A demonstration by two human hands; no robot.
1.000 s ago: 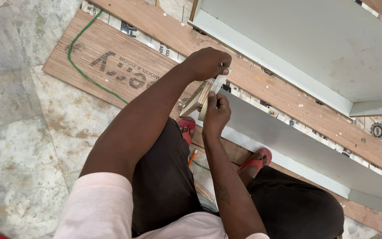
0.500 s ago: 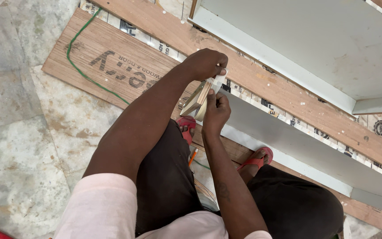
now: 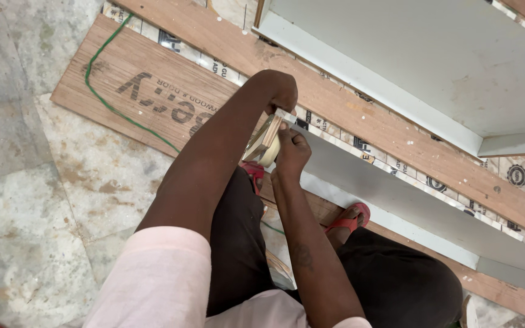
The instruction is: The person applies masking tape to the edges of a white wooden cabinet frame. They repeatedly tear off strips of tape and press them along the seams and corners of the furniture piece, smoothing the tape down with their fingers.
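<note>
Head view: hands [image 3: 284, 121] pinch tape roll [image 3: 264, 144].

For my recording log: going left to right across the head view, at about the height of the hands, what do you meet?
Stone floor tiles → green cord → wooden board → left hand → roll of tape → right hand → pale grey panel.

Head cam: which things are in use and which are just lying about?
In use:
- left hand and right hand, both on the roll of tape
- grey panel just beside the hands

Lying about:
- green cord
- printed wooden board
- red sandals
- stone floor
</note>
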